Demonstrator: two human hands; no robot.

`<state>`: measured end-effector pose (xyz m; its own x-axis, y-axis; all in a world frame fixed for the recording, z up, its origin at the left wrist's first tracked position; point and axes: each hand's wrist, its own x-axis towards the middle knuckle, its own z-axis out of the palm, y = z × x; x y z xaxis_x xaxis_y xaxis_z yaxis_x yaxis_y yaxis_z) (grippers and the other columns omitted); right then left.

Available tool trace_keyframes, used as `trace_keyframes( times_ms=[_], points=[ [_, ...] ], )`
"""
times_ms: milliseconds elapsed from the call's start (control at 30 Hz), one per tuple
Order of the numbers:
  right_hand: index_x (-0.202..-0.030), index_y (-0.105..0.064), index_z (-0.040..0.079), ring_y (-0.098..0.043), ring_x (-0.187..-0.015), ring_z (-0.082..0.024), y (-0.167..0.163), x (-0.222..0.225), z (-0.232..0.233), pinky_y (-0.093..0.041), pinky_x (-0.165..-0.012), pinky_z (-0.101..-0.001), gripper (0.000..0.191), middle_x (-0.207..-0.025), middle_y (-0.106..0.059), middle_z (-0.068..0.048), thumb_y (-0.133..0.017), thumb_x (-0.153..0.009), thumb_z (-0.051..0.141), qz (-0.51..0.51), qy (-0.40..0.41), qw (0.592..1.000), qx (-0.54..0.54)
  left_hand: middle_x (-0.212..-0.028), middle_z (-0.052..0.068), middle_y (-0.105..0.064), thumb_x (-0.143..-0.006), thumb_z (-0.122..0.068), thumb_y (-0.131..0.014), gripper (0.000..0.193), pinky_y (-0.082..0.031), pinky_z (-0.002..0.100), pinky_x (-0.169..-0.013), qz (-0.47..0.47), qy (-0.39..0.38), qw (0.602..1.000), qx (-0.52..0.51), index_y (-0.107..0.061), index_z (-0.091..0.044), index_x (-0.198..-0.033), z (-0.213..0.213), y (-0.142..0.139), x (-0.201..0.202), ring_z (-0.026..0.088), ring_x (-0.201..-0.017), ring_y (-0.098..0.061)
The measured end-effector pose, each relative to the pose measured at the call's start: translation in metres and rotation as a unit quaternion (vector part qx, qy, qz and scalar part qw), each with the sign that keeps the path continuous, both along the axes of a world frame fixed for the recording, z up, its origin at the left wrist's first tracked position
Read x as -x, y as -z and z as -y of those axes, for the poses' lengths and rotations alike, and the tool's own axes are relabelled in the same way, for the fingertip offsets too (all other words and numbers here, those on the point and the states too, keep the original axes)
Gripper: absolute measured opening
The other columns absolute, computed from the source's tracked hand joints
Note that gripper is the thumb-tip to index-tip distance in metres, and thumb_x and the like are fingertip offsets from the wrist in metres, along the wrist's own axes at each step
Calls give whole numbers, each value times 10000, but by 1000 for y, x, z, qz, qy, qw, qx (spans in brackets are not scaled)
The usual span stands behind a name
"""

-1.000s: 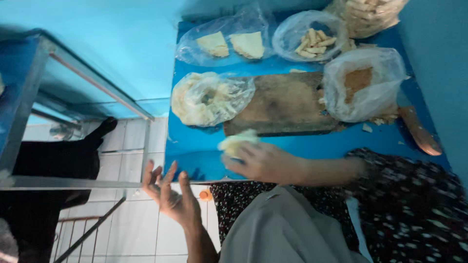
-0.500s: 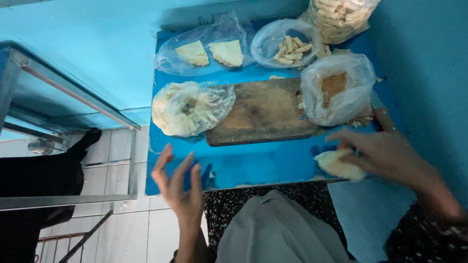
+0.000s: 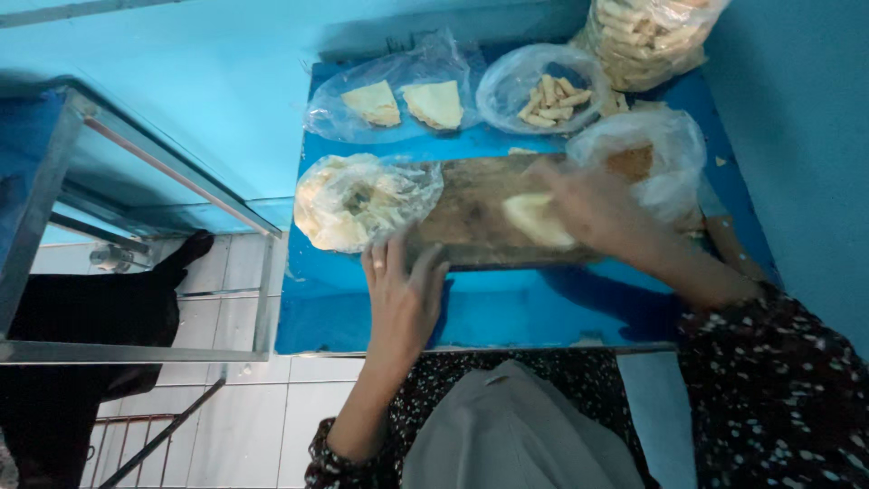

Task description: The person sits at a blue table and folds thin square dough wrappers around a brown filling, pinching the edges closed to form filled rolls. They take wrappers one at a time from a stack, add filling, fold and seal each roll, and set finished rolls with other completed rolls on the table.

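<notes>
In the middle of the frame a wooden board point(image 3: 480, 213) lies on a blue table point(image 3: 507, 308). The right hand point(image 3: 597, 213) comes in from the right and rests over the board. It presses a pale lump of dough point(image 3: 536, 220) down on the wood, with fingers curled loosely over it, so the dough stays flat on the board. The picture is a bit blurry there, so I cannot tell how tight the hold is.

The left hand point(image 3: 403, 294) sits at the lower left edge of the board. It is open, fingers spread, holding nothing, and its fingertips touch the board's edge, maybe to keep it from sliding.

Just left of the board is a bag of round flat dough point(image 3: 362, 199). At the top of the frame are a bag with two triangle pieces point(image 3: 398, 100) and a bag of small sticks point(image 3: 548, 95), near at hand
</notes>
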<state>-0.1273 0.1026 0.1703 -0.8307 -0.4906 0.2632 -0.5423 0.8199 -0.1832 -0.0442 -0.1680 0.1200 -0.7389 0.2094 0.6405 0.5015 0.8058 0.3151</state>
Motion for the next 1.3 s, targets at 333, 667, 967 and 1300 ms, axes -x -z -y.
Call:
trace_keyframes(
  times_ms=[333, 667, 967, 1300],
  points=[
    [-1362, -571, 92, -717, -893, -346, -2, 37, 33, -551, -734, -466, 494, -1094, -712, -167, -712, -899, 190, 110, -123, 979, 121, -1377, 200, -554, -909, -121, -748, 240, -361, 582, -1137, -9, -2, 999, -38, -729, -23, -1127, 5, 10, 24, 426, -1275, -503],
    [-1400, -531, 137, -739, -987, -205, -45, 73, 4, -592, -824, -401, 548, -1057, -754, -106, -728, -898, 233, 306, -62, 925, 214, -1479, 179, -514, -914, -98, -774, 665, -487, 401, -1086, 152, 151, 914, -345, -481, -16, -1506, -4, -16, 44, 311, -1322, -560],
    [-1395, -551, 136, -742, -988, -163, -44, 29, 17, -607, -796, -355, 464, -1073, -741, -64, -678, -951, 185, 369, -172, 878, 253, -1308, 161, -673, -954, -28, -710, 613, -540, 340, -985, 332, 242, 609, -678, -466, 22, -1513, -50, 22, 27, 194, -1151, -673],
    [-1178, -678, 131, -672, -1019, -274, -24, -13, 40, -565, -815, -407, 428, -1092, -676, -79, -819, -802, 280, -56, -209, 967, 137, -1207, 157, -705, -1014, -32, -636, 194, -583, 398, -942, 275, 234, 489, -794, -634, 26, -1199, -49, 45, 21, 228, -1077, -706]
  ],
)
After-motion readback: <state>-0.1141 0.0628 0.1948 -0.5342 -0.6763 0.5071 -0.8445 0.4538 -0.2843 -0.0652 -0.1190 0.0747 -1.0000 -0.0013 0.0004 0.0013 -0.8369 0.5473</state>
